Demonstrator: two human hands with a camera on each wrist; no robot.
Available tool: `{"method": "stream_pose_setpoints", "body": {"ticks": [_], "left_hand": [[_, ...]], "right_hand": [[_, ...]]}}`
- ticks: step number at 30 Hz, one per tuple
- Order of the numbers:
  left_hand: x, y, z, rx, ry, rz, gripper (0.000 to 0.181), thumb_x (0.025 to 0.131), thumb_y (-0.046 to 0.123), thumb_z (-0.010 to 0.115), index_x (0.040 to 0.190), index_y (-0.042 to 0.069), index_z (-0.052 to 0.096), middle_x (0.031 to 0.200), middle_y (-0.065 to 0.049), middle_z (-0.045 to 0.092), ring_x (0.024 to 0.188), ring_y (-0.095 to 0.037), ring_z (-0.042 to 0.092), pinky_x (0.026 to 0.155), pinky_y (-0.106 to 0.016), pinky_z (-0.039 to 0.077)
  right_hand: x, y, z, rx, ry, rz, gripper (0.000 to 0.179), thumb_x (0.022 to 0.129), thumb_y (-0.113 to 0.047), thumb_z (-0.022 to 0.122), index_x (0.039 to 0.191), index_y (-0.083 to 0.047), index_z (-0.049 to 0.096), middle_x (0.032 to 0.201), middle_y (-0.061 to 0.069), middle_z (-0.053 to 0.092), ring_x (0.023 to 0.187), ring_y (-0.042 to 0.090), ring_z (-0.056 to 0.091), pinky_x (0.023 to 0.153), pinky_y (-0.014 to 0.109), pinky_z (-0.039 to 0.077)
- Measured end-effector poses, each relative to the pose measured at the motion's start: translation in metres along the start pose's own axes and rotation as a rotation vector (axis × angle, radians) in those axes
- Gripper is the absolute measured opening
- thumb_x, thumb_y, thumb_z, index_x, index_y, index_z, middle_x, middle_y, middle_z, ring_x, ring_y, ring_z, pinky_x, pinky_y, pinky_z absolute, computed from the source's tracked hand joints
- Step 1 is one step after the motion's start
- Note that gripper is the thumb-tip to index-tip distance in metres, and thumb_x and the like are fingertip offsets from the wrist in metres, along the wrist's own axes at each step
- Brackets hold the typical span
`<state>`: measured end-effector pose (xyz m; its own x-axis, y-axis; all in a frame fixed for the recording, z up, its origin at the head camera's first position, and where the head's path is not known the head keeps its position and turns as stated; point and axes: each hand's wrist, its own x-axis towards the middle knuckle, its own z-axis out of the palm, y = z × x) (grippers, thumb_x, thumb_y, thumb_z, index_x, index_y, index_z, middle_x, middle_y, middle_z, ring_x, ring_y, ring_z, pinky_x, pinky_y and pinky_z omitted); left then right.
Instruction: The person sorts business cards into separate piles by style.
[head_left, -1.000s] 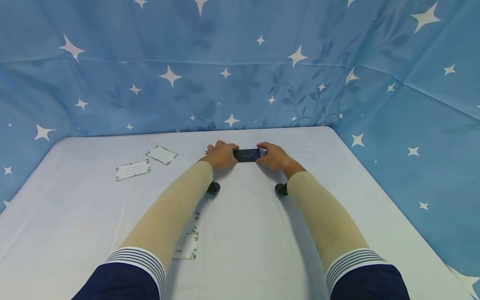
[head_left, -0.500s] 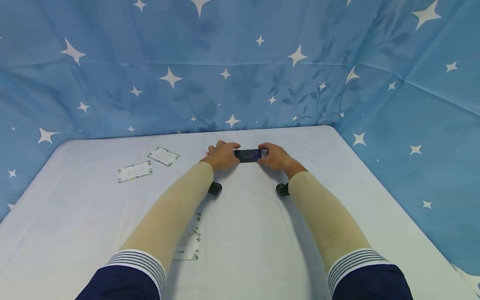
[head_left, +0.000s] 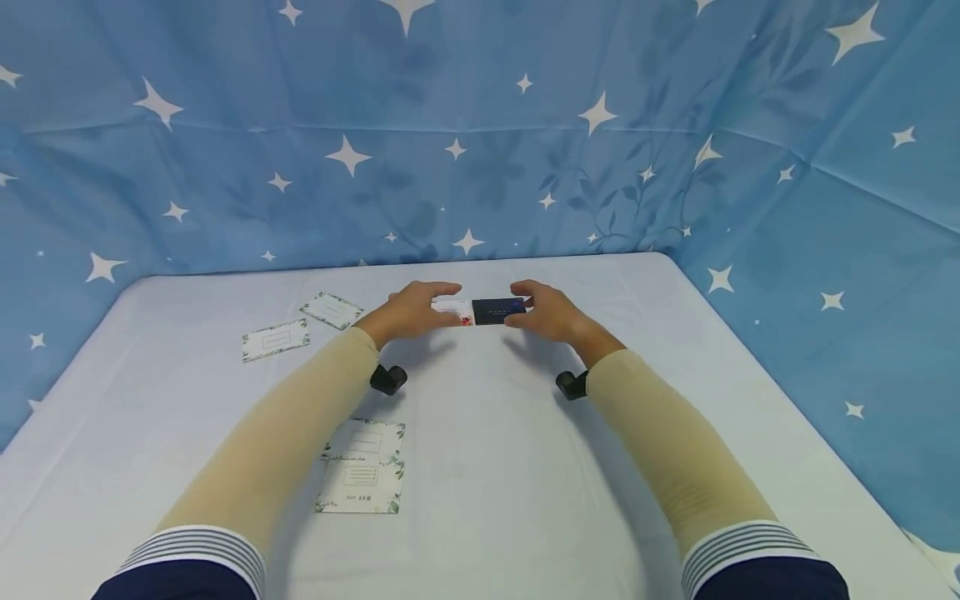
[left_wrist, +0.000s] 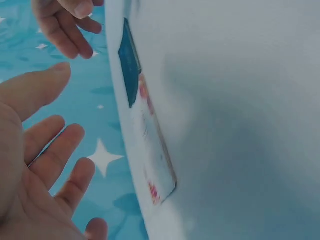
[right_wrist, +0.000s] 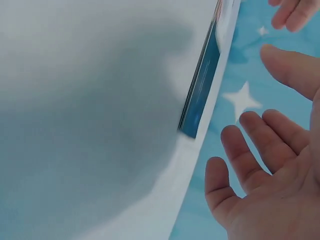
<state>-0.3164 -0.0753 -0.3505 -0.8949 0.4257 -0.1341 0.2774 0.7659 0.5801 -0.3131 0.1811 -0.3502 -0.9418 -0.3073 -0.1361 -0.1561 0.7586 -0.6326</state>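
Note:
A dark blue, card-like stack (head_left: 492, 311) lies flat near the far edge of the table, its layered side showing in the right wrist view. End to end with it on the left is a white flat rectangle with red flowers (left_wrist: 156, 155). My left hand (head_left: 408, 313) hovers by the white piece's left part, hiding some of it in the head view; its fingers are spread and hold nothing. My right hand (head_left: 551, 313) is at the dark stack's right end, thumb and fingers parted, and the right wrist view shows it apart from the stack.
Two white leaf-bordered cards (head_left: 275, 341) (head_left: 332, 310) lie at the back left of the white table (head_left: 495, 467). Nearer, beside the left forearm, are more leaf-bordered cards (head_left: 363, 487). A blue star-patterned curtain (head_left: 495, 192) stands behind the table and along its right side.
My left hand has let go of the dark stack and moved left, uncovering the white floral piece. My right fingers have loosened from the stack's right end. The stack stays in about the same place.

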Motion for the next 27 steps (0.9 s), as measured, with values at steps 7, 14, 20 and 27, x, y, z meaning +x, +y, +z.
{"method": "stream_pose_setpoints", "body": {"ticks": [7, 14, 20, 27], "left_hand": [[-0.032, -0.014, -0.008, -0.104, 0.027, 0.049, 0.066, 0.094, 0.032, 0.071, 0.153, 0.018, 0.044, 0.152, -0.006, 0.046, 0.143, -0.03, 0.034, 0.113, -0.056, 0.025], [-0.068, -0.031, -0.012, -0.145, 0.045, 0.094, 0.065, 0.095, 0.028, 0.071, 0.152, 0.014, 0.045, 0.153, -0.008, 0.044, 0.144, -0.032, 0.032, 0.112, -0.056, 0.026], [-0.105, -0.037, -0.02, -0.122, 0.072, 0.096, 0.063, 0.093, 0.029, 0.073, 0.15, 0.014, 0.049, 0.15, -0.006, 0.047, 0.142, -0.032, 0.033, 0.111, -0.057, 0.027], [-0.147, -0.049, -0.021, -0.145, 0.08, 0.081, 0.06, 0.091, 0.028, 0.075, 0.146, 0.013, 0.054, 0.144, -0.002, 0.053, 0.139, -0.03, 0.036, 0.109, -0.057, 0.03]], "right_hand": [[-0.011, -0.018, 0.019, 0.011, -0.035, -0.095, 0.066, 0.092, -0.027, 0.073, 0.148, -0.005, 0.046, 0.146, 0.013, 0.05, 0.13, 0.033, 0.049, 0.106, 0.047, 0.039], [-0.024, -0.039, 0.041, 0.061, -0.057, -0.158, 0.064, 0.091, -0.029, 0.074, 0.147, -0.008, 0.049, 0.141, 0.008, 0.054, 0.125, 0.027, 0.049, 0.101, 0.048, 0.043], [-0.037, -0.057, 0.058, 0.077, -0.081, -0.224, 0.062, 0.09, -0.028, 0.075, 0.144, -0.009, 0.052, 0.141, 0.007, 0.056, 0.122, 0.024, 0.052, 0.098, 0.045, 0.045], [-0.054, -0.079, 0.077, 0.059, -0.143, -0.294, 0.06, 0.091, -0.028, 0.074, 0.144, -0.009, 0.053, 0.14, 0.005, 0.057, 0.122, 0.022, 0.052, 0.099, 0.041, 0.045]]}}
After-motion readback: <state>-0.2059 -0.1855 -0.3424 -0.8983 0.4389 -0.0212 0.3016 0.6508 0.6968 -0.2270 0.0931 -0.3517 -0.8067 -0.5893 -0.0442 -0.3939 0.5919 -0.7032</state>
